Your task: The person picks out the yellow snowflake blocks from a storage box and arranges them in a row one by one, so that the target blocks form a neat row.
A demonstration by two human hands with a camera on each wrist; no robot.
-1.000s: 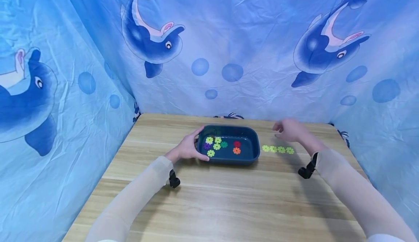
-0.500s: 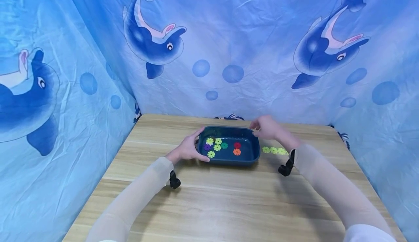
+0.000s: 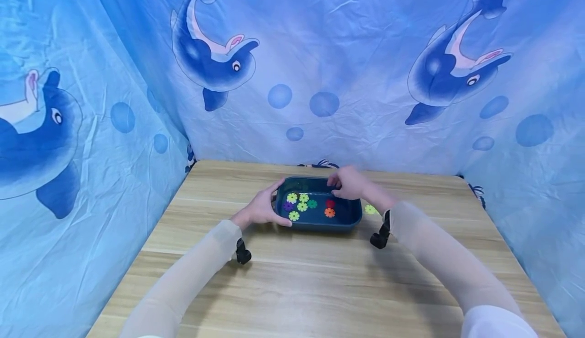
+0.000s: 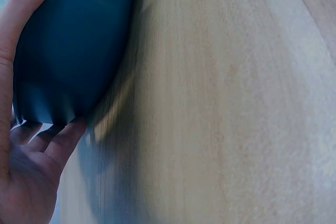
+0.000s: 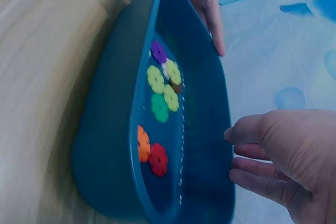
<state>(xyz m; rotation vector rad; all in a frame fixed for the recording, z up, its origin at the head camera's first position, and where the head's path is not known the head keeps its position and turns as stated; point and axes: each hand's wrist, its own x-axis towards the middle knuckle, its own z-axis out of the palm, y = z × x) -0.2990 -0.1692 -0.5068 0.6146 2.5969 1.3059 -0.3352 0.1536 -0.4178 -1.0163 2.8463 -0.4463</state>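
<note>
right hand: fingers loosely spread, holding nothing, hovering over the far rim of the blue tray. left hand: thumb and fingers curled round the tray's left end. tray: mid-table, containing flower discs in yellow-green, green, purple, red, orange. more yellow-green discs just right of the tray.

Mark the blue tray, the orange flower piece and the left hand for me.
blue tray (image 3: 320, 222), head view, front wall.
orange flower piece (image 3: 329, 212), head view, its centre.
left hand (image 3: 260, 209), head view, back of hand.
</note>
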